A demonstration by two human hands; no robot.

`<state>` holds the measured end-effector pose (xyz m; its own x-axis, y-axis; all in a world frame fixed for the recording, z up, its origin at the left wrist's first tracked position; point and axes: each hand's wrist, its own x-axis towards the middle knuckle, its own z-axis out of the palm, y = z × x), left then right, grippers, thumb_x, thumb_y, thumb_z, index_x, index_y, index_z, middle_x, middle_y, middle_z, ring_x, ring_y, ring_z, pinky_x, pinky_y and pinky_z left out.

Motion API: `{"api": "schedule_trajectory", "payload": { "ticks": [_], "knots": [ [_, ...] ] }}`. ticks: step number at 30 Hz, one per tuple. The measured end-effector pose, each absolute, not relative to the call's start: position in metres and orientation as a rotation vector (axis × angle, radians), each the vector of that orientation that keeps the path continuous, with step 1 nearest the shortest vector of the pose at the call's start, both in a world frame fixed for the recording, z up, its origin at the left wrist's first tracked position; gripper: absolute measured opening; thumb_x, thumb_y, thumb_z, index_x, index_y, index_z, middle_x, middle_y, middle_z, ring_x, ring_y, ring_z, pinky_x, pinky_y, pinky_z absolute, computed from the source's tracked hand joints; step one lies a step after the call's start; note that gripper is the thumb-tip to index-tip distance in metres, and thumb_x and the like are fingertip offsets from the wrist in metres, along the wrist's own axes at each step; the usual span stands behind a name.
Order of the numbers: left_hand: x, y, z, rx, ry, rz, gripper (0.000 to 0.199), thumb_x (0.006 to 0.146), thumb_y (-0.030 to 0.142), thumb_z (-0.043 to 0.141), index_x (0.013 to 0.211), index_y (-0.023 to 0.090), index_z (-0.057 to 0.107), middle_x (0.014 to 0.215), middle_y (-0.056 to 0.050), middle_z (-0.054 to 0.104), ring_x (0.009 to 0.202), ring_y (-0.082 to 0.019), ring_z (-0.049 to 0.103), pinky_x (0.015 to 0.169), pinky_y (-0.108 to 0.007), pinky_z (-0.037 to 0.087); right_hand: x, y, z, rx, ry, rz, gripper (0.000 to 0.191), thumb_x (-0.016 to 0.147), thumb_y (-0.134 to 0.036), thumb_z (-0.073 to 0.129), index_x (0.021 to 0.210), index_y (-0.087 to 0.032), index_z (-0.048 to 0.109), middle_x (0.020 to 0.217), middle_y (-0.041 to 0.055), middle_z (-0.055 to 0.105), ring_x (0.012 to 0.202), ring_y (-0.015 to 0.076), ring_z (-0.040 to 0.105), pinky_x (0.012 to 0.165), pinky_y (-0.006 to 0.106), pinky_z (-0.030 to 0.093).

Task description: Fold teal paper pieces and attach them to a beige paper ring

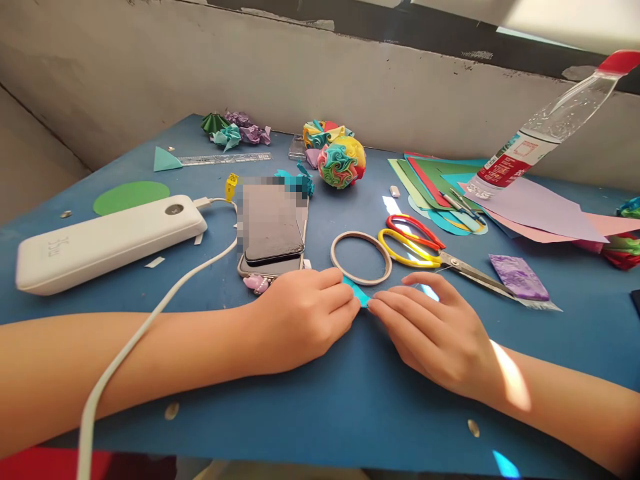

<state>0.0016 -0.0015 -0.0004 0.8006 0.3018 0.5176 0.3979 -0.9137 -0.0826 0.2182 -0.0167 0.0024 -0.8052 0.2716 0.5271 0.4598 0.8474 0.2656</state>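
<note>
A small folded piece of bright blue paper [356, 291] lies between my two hands, low over the desk, and is partly covered by fingers. My left hand [313, 313] is closed on its left side, the fingers curled and the thumb out of sight. At the paper's right tip, my right hand [433, 327] pinches the corner, with its index finger arched above the others. A roll of tape [361, 233], nearly used up, lies just beyond the paper. Past my right fingers are scissors [447, 259] with red and yellow handles.
Left of my hands are stacked phones [274, 230] and a white power bank [110, 243] whose cable [150, 320] crosses my left forearm. Behind stand paper balls [343, 162] and a ruler [225, 159]. To the right are coloured sheets [545, 207], a tilted bottle [537, 143] and a purple packet [519, 277].
</note>
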Motion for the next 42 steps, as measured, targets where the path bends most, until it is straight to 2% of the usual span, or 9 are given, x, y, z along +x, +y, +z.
{"api": "schedule_trajectory", "payload": {
  "ticks": [4, 9, 22, 30, 36, 42],
  "knots": [
    [0.005, 0.000, 0.001, -2.939, -0.718, -0.930, 0.023, 0.090, 0.014, 0.046, 0.080, 0.012, 0.067, 0.071, -0.005, 0.064, 0.065, -0.014, 0.052, 0.059, -0.026, 0.047, 0.218, -0.016, 0.003, -0.595, -2.482, -0.515, 0.019, 0.085, -0.005, 0.048, 0.100, -0.011, 0.058, 0.084, 0.0091, 0.069, 0.074, 0.0176, 0.063, 0.077, 0.041, 0.046],
    [0.005, 0.000, 0.001, -3.080, -0.916, -1.247, 0.017, 0.085, 0.011, 0.053, 0.081, 0.014, 0.069, 0.073, -0.003, 0.064, 0.070, -0.012, 0.055, 0.065, -0.023, 0.047, 0.225, -0.016, 0.008, -0.421, -2.531, -0.660, 0.019, 0.087, -0.010, 0.047, 0.099, -0.011, 0.062, 0.092, 0.0120, 0.070, 0.089, 0.0236, 0.064, 0.080, 0.044, 0.046],
    [0.006, -0.004, 0.001, -3.104, -0.920, -1.251, 0.016, 0.084, 0.011, 0.054, 0.081, 0.012, 0.070, 0.072, -0.004, 0.064, 0.070, -0.013, 0.055, 0.065, -0.024, 0.047, 0.225, -0.019, 0.010, -0.388, -2.512, -0.865, 0.023, 0.087, -0.007, 0.043, 0.095, -0.006, 0.065, 0.089, 0.0140, 0.071, 0.082, 0.0233, 0.067, 0.071, 0.041, 0.048],
    [0.006, -0.001, 0.003, -3.132, -0.952, -1.373, 0.014, 0.082, 0.008, 0.057, 0.080, 0.011, 0.071, 0.072, -0.004, 0.065, 0.069, -0.012, 0.056, 0.065, -0.022, 0.047, 0.226, -0.018, 0.012, -0.327, -2.528, -0.925, 0.023, 0.088, -0.011, 0.045, 0.097, -0.007, 0.066, 0.097, 0.0143, 0.071, 0.089, 0.0238, 0.067, 0.074, 0.039, 0.049],
    [0.005, -0.003, 0.003, -3.094, -0.818, -1.290, 0.018, 0.085, 0.010, 0.053, 0.079, 0.012, 0.070, 0.070, -0.005, 0.064, 0.067, -0.012, 0.052, 0.065, -0.024, 0.047, 0.227, -0.019, 0.012, -0.335, -2.539, -0.866, 0.027, 0.088, -0.009, 0.041, 0.100, -0.005, 0.065, 0.101, 0.0162, 0.069, 0.089, 0.0241, 0.066, 0.071, 0.038, 0.049],
    [0.004, -0.005, 0.002, -2.949, -0.706, -1.186, 0.016, 0.088, 0.014, 0.053, 0.080, 0.013, 0.067, 0.072, -0.004, 0.065, 0.067, -0.013, 0.052, 0.062, -0.025, 0.048, 0.225, -0.023, 0.011, -0.356, -2.500, -0.860, 0.027, 0.086, -0.008, 0.041, 0.097, -0.003, 0.065, 0.094, 0.0152, 0.071, 0.083, 0.0245, 0.068, 0.068, 0.038, 0.049]
  ]
}}
